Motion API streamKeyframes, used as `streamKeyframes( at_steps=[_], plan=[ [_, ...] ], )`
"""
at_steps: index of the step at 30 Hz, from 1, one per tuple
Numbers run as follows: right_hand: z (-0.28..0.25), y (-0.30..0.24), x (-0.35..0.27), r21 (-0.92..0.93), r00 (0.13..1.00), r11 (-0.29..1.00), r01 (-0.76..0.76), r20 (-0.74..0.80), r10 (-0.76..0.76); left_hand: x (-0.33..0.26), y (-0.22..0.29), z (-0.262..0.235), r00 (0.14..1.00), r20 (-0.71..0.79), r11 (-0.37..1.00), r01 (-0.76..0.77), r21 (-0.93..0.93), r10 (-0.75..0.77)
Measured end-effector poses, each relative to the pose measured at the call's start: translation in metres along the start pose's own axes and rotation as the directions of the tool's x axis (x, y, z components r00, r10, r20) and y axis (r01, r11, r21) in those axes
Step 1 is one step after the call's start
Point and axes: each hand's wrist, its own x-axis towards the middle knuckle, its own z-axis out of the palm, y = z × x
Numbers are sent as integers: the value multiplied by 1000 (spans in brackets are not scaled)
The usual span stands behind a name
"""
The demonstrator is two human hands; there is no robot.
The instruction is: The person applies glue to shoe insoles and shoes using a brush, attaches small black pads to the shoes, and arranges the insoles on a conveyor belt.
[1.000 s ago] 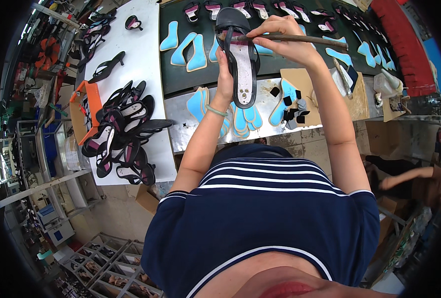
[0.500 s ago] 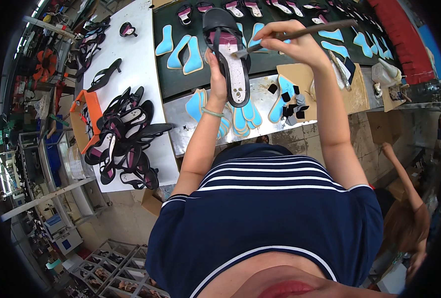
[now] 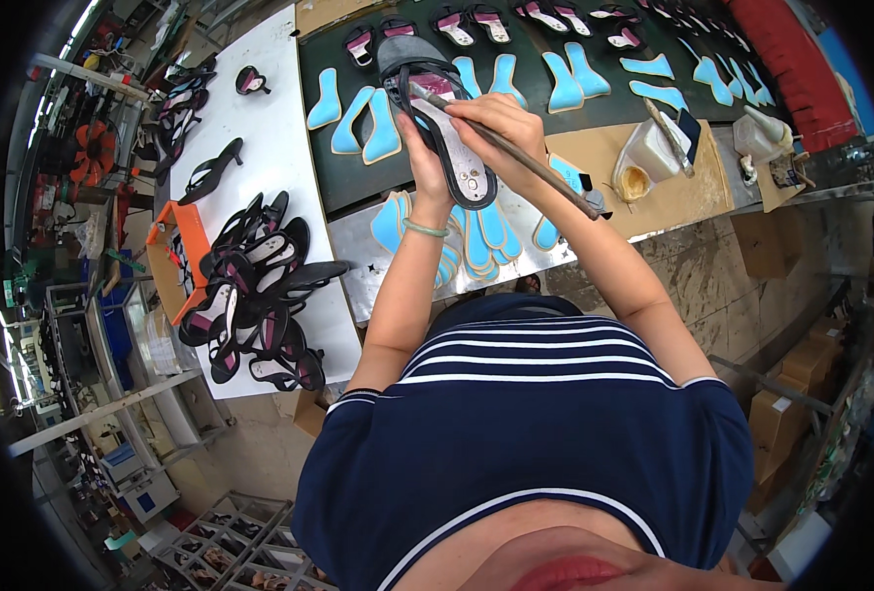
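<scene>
A black strappy sandal [image 3: 469, 169] is held up over the near edge of the worktable, its pale inner sole facing me and its toe end away. My left hand [image 3: 424, 169] is closed round its left side. In my right hand [image 3: 508, 130] is a long-handled brush [image 3: 560, 185], gripped like a pen. The brush's front end reaches into the sandal by the toe straps; its bristles are hard to make out there. Beneath the sandal lie several overlapping light-blue insoles [image 3: 486, 236] on the metal tabletop.
Black sandals [image 3: 260, 291] are heaped on the white table at left, beside an orange-edged box [image 3: 193, 251]. Blue insoles [image 3: 383, 128] and more sandals line the dark green board [image 3: 343, 187]. Right of my hands, a white plastic container [image 3: 654, 153] stands on cardboard [image 3: 708, 192].
My right hand has moved left and lower, bringing the brush from mid-sole toward the sandal's toe end. The brush handle now slants down to the right. A person at right has left the view.
</scene>
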Motion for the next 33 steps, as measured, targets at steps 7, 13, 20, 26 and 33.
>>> streamKeyframes(
  at_steps=[7, 13, 20, 26, 33],
  plan=[
    [7, -4, 0, -134, 1000, 991, 20, -15, -22, -2, 2, 1, 999, -8, 999, -37, -23, 37],
    [13, -7, -2, -193, 999, 981, 26, -34, -33, -3, 4, 2, 997, -39, 997, -69, 37, 71],
    [18, -6, -4, -222, 998, 975, 2, -65, -17, -1, 3, -1, 986, -60, 987, -155, 28, 157],
    [22, -8, -6, -248, 997, 969, -6, -76, -13, 2, 0, -7, 980, -41, 979, -191, 70, 194],
    [26, -9, -5, -286, 994, 958, -17, -104, -13, 10, -6, -25, 966, -4, 958, -257, 124, 260]
  ],
)
